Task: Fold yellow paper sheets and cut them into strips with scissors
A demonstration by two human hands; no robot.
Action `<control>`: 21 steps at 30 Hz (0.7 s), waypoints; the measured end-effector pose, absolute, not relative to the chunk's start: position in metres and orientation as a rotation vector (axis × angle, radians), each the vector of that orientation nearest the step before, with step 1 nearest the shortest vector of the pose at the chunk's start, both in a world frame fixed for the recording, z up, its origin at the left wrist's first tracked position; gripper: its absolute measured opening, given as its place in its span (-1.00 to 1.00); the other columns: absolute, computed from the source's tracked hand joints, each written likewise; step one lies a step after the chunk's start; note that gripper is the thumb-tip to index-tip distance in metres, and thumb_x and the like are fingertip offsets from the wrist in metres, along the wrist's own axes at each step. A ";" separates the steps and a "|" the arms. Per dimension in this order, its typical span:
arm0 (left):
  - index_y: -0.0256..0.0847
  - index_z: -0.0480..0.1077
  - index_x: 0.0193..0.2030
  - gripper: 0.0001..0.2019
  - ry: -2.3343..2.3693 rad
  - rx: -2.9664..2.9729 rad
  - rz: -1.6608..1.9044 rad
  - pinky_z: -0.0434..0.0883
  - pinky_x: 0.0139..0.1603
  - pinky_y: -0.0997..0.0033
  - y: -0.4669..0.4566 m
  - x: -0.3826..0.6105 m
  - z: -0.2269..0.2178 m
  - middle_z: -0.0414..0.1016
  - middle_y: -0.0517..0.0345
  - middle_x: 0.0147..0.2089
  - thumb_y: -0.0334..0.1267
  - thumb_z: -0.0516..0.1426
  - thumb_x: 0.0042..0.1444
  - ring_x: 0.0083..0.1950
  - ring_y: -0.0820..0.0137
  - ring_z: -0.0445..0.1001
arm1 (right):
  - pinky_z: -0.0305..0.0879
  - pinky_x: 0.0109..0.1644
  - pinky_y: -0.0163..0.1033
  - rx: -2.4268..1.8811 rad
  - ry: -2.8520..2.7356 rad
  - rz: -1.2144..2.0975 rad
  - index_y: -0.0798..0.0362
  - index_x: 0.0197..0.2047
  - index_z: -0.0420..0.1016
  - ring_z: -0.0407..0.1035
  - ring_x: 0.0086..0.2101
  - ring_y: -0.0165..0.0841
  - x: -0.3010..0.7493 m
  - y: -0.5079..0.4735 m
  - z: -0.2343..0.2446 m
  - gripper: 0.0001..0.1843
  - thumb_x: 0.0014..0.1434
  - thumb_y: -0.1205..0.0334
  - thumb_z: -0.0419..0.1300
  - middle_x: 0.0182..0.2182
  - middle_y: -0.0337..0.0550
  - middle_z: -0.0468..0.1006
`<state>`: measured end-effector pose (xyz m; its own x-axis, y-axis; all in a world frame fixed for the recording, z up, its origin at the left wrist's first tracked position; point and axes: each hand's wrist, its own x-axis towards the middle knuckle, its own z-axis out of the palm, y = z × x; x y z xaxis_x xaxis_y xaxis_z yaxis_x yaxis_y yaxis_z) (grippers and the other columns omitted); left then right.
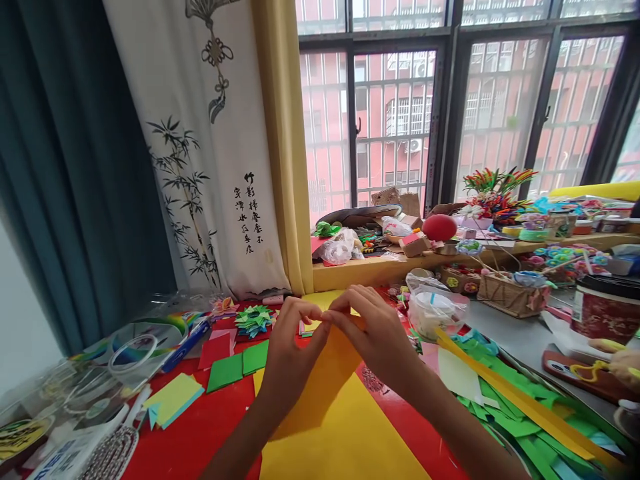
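My left hand and my right hand meet at the fingertips in front of me. Both are closed in a pinch on yellow paper, which looks darker and more orange between my wrists. Their fingers partly hide its upper edge. Below lies a large bright yellow sheet on the red tabletop. Green paper squares sit left of my left hand, with a pale yellow and blue stack of paper nearer me. A green folded-paper ring rests farther back.
At left are a hairbrush, a blue pen-like item and clear plastic packaging. Green paper strips fill a container on the right, near a white tub and a dark-lidded cup. A red ball sits on the cluttered windowsill.
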<state>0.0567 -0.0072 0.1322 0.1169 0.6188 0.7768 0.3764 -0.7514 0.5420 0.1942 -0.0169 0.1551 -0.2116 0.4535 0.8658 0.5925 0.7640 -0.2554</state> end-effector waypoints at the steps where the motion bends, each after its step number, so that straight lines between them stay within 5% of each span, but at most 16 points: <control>1: -0.16 0.23 -0.39 -0.92 0.997 2.170 1.685 0.25 -0.24 0.42 -0.008 0.056 0.133 0.24 0.18 -0.33 -0.26 0.04 0.09 -0.25 0.42 0.26 | 0.13 -0.30 -0.31 -0.812 -1.845 -0.135 0.05 -0.47 0.27 0.25 -0.41 -0.41 0.195 -0.017 0.155 -0.85 0.13 0.33 0.09 -0.49 -0.27 0.39; 21: -0.17 0.14 -0.47 -0.89 1.003 2.134 1.581 0.24 -0.27 0.47 -0.010 0.066 0.130 0.18 0.22 -0.40 -0.43 -0.02 0.02 -0.32 0.45 0.22 | 0.07 -0.29 -0.24 -0.787 -1.834 -0.378 0.04 -0.46 0.24 0.20 -0.45 -0.38 0.201 -0.014 0.153 -0.84 0.17 0.33 0.04 -0.52 -0.25 0.38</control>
